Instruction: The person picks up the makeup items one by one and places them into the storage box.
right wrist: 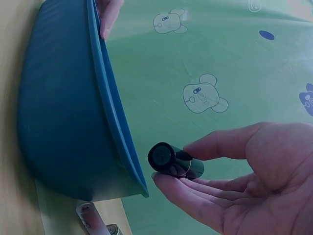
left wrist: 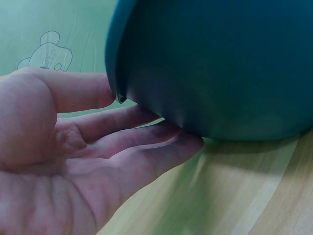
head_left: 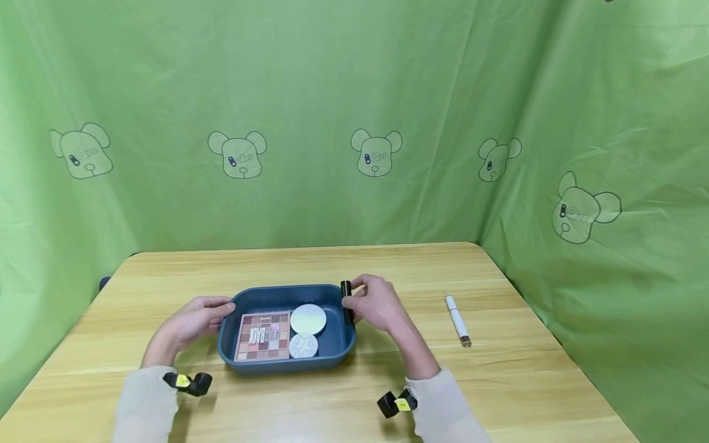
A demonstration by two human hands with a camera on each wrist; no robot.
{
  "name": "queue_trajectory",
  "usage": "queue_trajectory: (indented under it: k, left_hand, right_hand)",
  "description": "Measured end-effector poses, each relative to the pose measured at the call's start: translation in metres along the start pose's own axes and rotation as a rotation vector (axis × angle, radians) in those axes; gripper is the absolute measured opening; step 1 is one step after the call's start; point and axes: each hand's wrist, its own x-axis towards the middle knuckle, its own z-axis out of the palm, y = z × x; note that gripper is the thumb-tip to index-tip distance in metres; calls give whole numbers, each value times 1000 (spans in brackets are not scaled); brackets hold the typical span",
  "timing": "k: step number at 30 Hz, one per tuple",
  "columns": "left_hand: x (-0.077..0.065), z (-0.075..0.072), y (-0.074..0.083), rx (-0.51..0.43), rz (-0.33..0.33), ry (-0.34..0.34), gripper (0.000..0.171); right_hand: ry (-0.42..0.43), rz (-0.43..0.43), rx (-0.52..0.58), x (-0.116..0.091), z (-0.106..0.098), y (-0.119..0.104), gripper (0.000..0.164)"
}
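A dark blue rectangular bin (head_left: 288,367) sits on the wooden table. My left hand (head_left: 191,323) holds its left end, thumb at the rim and the other fingers against the outer wall low down, as the left wrist view shows. Over the bin's right rim, my right hand (head_left: 378,301) pinches a black lipstick tube (right wrist: 168,159) between thumb and fingers; it stands roughly upright in the head view. Inside the bin lie an eyeshadow palette (head_left: 263,336), a round white compact (head_left: 308,319) and a smaller round patterned compact (head_left: 303,346).
A slim white tube (head_left: 456,319) with a brown end lies on the table (head_left: 515,369) to the right. In the right wrist view, part of a pinkish tube (right wrist: 92,219) shows below the bin. Green curtains (head_left: 310,203) hang behind the table and along its sides.
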Motion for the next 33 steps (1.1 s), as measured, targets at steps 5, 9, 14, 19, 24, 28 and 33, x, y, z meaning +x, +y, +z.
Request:
queue_trajectory:
  k: [5,9,14,19,24,28,33]
  left_hand:
    - [0,0,1,4,-1,6,58]
    - [-1,1,2,0,-1,6,58]
    - [-1,1,2,0,-3,4,59]
    - [-1,1,1,3,-4,5,59]
    - [0,0,2,9,-7,7,59]
    - [0,0,1,12,-10,8,59]
    - [1,0,0,9,-4,6,59]
  right_hand:
    - [-11,-4,-20,-2,5,-2,46]
    - [-25,-13,-23,-3,9,-3,49]
    - [-35,-25,-44,-3,13,-3,49]
    - [-55,-31,-49,-3,15,-2,49]
    - [-69,-20,-55,-2,16,-3,48]
    - [-76,-33,-64,-2,18,-3,48]
    - [-87,-47,-78,-3,22,-4,48]
